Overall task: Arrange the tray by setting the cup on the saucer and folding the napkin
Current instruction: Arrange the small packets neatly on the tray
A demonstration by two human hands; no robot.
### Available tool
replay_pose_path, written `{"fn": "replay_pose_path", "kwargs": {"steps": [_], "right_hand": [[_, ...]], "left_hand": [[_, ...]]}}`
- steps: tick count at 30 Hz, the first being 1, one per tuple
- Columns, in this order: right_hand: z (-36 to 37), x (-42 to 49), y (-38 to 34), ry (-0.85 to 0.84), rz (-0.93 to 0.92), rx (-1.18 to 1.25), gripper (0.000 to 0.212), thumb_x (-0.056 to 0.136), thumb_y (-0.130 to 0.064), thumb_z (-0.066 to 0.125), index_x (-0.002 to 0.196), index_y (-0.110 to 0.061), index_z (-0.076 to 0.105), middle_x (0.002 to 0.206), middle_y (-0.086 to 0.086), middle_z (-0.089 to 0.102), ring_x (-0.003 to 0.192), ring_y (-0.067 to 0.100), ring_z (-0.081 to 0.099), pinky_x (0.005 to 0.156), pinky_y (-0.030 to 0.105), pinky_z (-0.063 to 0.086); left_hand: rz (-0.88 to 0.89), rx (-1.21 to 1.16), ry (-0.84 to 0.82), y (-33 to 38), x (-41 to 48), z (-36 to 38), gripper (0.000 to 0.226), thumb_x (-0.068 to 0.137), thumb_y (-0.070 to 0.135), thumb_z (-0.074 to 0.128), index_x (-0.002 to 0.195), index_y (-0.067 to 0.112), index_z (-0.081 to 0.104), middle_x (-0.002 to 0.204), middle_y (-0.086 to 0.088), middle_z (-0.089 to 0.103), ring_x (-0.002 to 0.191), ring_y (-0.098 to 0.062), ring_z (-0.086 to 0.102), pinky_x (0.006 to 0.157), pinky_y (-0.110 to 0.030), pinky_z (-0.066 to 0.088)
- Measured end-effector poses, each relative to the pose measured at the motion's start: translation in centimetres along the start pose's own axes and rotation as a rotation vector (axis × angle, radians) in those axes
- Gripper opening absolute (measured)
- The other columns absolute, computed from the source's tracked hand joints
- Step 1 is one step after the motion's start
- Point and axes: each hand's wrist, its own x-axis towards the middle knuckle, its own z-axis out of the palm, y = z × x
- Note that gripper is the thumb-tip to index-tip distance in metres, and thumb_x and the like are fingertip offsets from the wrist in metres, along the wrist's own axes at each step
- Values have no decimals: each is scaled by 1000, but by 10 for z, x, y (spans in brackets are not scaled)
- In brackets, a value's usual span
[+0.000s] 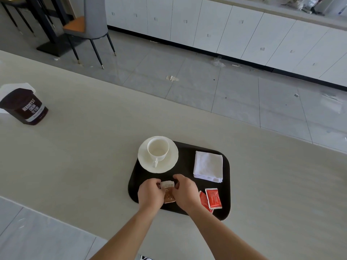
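Observation:
A black tray (187,162) lies on the pale counter. A white cup (158,149) stands upright on a white saucer (170,164) at the tray's far left corner, its handle pointing toward me. A folded white napkin (208,166) rests on the tray's right side. At the tray's near edge, my left hand (150,194) and my right hand (185,192) both pinch a small brown and white sachet (167,188) between them, one on each side. Part of the sachet is hidden by my fingers.
Two red sachets (213,198) lie on the tray's near right corner. A dark cocoa tub (25,106) stands on the counter at far left, with white paper behind it. Beyond the counter's far edge are a tiled floor, a grey chair (90,21) and white cabinets.

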Motion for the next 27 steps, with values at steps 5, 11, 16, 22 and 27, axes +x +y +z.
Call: {"fn": "replay_pose_path", "kwargs": {"steps": [5,11,16,22,27], "right_hand": [[-7,4,6,-60,29,-47,23,93,-21,63,116,-25,61,105,-2,65,87,12,60,74,22,51],[-17,-6,25,-70,66,-78,15,94,-25,64,109,-23,63,96,-2,64,81,13,63,63,23,52],[-26,-8,33,-25,58,-98,12,93,-27,63,105,-24,64,94,-3,66,82,14,63,73,31,59],[-25,-7,36,-13,45,-118,16,93,-26,63,110,-25,64,101,-3,66,85,13,62,74,25,56],[-25,-12,40,32,29,-87,22,92,-28,65,114,-26,61,101,-6,66,81,10,58,65,18,49]], "left_hand": [[16,28,-57,3,2,1,24,84,19,70,108,17,71,102,1,72,97,-16,66,75,-24,49],[106,76,-71,14,-10,16,22,88,24,67,110,20,71,106,3,72,98,-11,66,75,-18,45],[142,81,-66,21,-17,24,22,89,25,66,110,18,71,109,3,72,101,-11,65,83,-22,50],[183,97,-83,20,-24,28,31,86,26,70,117,21,67,113,5,70,106,-11,63,88,-22,48],[222,106,-99,17,-25,27,30,84,28,72,114,24,69,108,6,68,100,-11,64,83,-18,46]]}}
